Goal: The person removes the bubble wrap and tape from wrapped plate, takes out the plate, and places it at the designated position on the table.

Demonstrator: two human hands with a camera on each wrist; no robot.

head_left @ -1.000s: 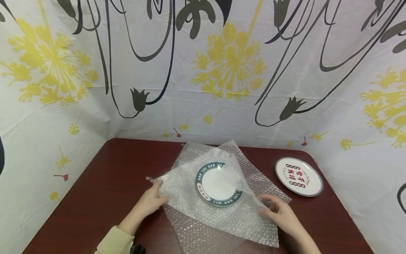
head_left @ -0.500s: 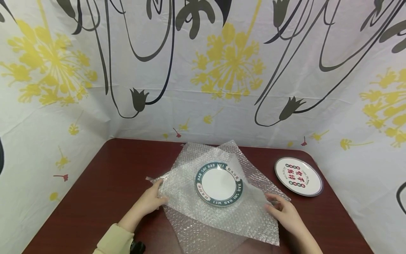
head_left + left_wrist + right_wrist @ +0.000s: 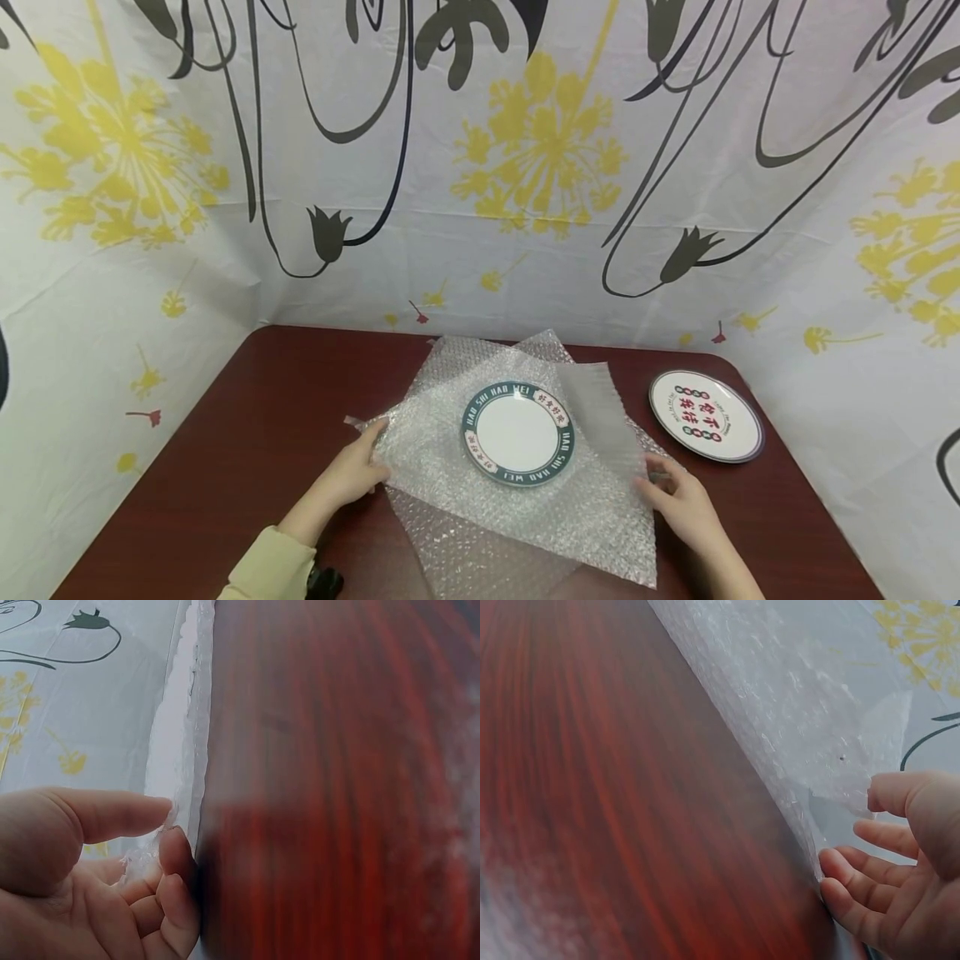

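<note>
A white plate [image 3: 517,433] with a green lettered rim lies face up on a sheet of bubble wrap [image 3: 438,467], over another crumpled layer of wrap [image 3: 480,550]. My left hand [image 3: 352,471] pinches the left corner of the sheet; in the left wrist view the thumb and forefinger [image 3: 124,814] meet on its clear edge. At the right edge is my right hand [image 3: 681,504]. The right wrist view shows its thumb apart from the loosely bent fingers [image 3: 847,874], with fingertips close against the wrap's edge.
A second white plate [image 3: 738,425] with red characters lies at the back right of the dark red table [image 3: 315,375]. Behind the table and at its sides hangs a white patterned cloth [image 3: 420,183].
The upper right flap of bubble wrap, at first folded over part of the plate, has opened out to the right, baring the whole plate. My right hand has shifted slightly right; my left stays.
</note>
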